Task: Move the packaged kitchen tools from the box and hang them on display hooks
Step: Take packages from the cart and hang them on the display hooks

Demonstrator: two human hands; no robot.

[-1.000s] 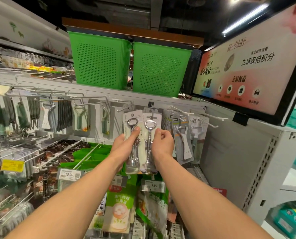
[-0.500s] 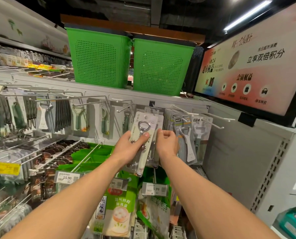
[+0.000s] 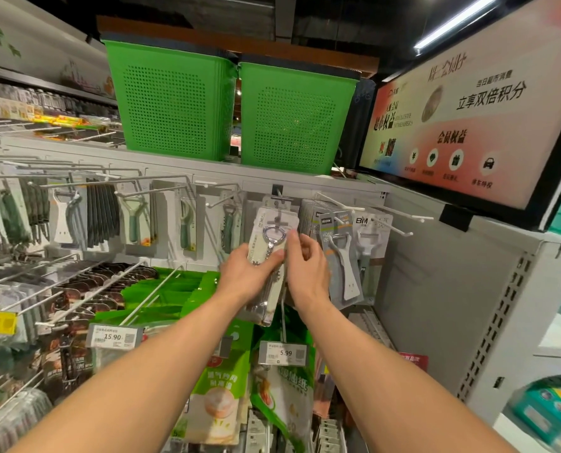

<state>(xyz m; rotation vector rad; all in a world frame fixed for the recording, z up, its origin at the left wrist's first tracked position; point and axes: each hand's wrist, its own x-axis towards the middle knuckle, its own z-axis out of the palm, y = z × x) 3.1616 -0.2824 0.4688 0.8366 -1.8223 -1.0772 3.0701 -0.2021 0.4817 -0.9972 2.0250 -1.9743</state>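
The left hand (image 3: 246,279) is gripping a packaged bottle opener (image 3: 267,238) from its left side, the thumb lying across the front of the card and the other fingers curling out of sight behind it. The right hand (image 3: 310,273) is pinching the same pack's right edge, with the forefinger pointing up along the card and the remaining fingers curling in beside it; whether they are also holding a second pack behind cannot be told. The pack is standing nearly upright between the two hands, its top tilting slightly left and reaching up towards a wire display hook (image 3: 279,196) just above the fingertips. Carded white peelers (image 3: 341,253) are hanging just to the right of the right hand. Two green perforated baskets (image 3: 171,99) are sitting on the shelf top well above both hands. Below the wrists a 5.99 price label (image 3: 282,353) is hanging over green food bags (image 3: 220,397).
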